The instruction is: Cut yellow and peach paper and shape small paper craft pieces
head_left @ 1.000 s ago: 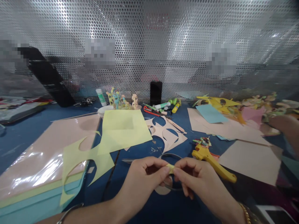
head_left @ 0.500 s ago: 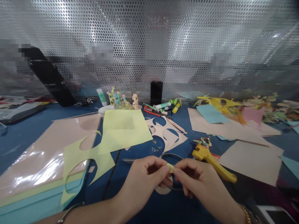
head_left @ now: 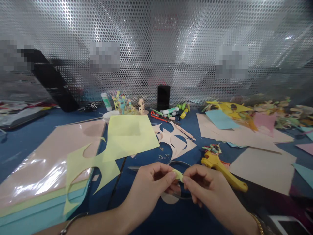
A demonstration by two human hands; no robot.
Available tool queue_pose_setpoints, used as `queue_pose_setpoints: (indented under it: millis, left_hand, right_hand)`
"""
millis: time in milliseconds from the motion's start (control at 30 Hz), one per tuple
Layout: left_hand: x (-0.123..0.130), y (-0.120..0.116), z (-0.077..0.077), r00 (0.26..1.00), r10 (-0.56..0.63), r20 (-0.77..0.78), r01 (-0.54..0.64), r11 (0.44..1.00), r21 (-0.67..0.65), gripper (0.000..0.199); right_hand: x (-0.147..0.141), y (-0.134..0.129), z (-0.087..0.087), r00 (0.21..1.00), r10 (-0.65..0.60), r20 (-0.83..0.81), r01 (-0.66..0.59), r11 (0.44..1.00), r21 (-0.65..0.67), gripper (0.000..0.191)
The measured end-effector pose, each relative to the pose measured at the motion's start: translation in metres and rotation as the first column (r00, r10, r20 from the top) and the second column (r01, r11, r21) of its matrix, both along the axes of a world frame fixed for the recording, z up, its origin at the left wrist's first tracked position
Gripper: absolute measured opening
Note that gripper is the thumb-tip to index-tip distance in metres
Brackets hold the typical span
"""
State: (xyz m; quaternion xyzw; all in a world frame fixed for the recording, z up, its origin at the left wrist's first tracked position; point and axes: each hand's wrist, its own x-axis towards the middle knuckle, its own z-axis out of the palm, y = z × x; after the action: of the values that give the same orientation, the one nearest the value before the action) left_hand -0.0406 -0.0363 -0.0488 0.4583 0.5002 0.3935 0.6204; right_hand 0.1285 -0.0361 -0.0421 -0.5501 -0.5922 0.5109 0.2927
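Observation:
Between my two hands is a small piece of yellow paper (head_left: 178, 175). My left hand (head_left: 156, 182) pinches its left end between thumb and index finger. On the other end, the thumb and index finger of my right hand (head_left: 204, 184) are closed. Below and behind the fingers lies a pair of scissors (head_left: 179, 163), its blade pointing left and its handles partly hidden. A pale round paper piece (head_left: 170, 197) rests on the table under my hands. Just right of my right hand is a yellow-handled tool (head_left: 223, 171), perhaps a hole punch.
Yellow sheets (head_left: 132, 133) and a cut-out yellow scrap (head_left: 97, 169) lie left, over a clear plastic sleeve (head_left: 56, 147). Pink cut scraps (head_left: 171, 138), a red cutter (head_left: 158, 116) and glue sticks (head_left: 170, 111) lie ahead. A phone (head_left: 163, 97) stands behind; pale sheets (head_left: 266, 166) are right.
My fingers have drawn slightly apart, and more of the small yellow paper shows between them. Both hands still pinch it; the things on the table have stayed put.

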Motion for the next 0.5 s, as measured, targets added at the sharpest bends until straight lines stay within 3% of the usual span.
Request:
queue_pose_setpoints:
  millis: [267,400,500]
  left_hand:
    - [0.0018,-0.0014,-0.0010,1.000,-0.011,-0.009,0.011,1.000,0.026,0.019]
    - [0.0018,-0.0010,-0.0045,0.999,-0.020,0.047,0.020,1.000,0.003,0.020]
    - [0.0015,-0.0006,-0.0070,0.992,-0.048,0.116,0.048,0.999,-0.003,0.021]
  right_hand:
    - [0.0023,-0.0025,-0.0027,0.992,0.097,-0.077,-0.092,0.994,0.061,0.034]
    - [0.0010,-0.0021,-0.0024,0.997,0.049,-0.052,-0.048,0.999,0.025,0.025]
    - [-0.0005,-0.0006,-0.0002,0.999,0.022,-0.044,-0.019,0.998,0.068,0.020]
